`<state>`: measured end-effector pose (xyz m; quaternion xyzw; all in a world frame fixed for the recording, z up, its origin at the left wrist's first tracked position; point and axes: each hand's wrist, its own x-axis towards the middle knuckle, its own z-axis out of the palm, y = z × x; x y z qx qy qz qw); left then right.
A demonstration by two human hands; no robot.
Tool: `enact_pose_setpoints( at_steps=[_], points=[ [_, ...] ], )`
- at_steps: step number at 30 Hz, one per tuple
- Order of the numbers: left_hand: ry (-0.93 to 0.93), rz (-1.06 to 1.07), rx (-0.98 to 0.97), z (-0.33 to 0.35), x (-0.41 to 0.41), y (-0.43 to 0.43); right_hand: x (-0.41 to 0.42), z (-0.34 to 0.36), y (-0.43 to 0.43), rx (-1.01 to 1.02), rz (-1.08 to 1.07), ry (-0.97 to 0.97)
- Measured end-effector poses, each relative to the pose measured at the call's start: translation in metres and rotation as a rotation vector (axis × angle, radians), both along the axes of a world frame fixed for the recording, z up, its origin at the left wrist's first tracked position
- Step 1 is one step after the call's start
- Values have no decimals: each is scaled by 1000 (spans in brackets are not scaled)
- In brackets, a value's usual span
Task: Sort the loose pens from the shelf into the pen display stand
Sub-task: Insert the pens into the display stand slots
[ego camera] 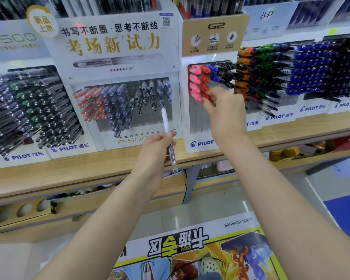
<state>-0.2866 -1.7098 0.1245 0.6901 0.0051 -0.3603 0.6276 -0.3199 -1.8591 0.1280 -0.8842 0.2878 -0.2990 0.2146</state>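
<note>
The G2 pen display stand [196,118] stands on the wooden shelf [89,168], with columns of pink, red, blue and black pens. My right hand [220,106] pinches a red pen [205,96] at the bottom of the red column. In front of the P-500 display stand [129,126], my left hand [160,146] grips a clear pen with a white cap [167,130]. It stands nearly upright, cap end up.
More Pilot pen racks fill the shelf to the left [32,110] and right [291,77]. Below the shelf edge runs a lower tier with small goods [291,152]. A colourful poster board [200,255] lies low in front of me on the floor side.
</note>
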Motion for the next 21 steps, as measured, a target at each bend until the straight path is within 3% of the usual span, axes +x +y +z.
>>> enact_pose_setpoints(
  at_steps=[5,8,10,16,21],
  points=[
    [54,25,-103,-3,-2,4,-6,3,7,26,-34,69],
    [90,61,-189,-3,1,8,-22,-2,27,139,-28,14],
    [98,88,-220,-3,4,11,-34,-6,41,222,49,-18],
    [107,101,-276,-4,10,23,-42,-13,71,591,393,236],
    [78,52,-240,1,11,33,-42,-11,81,577,400,95]
  ],
)
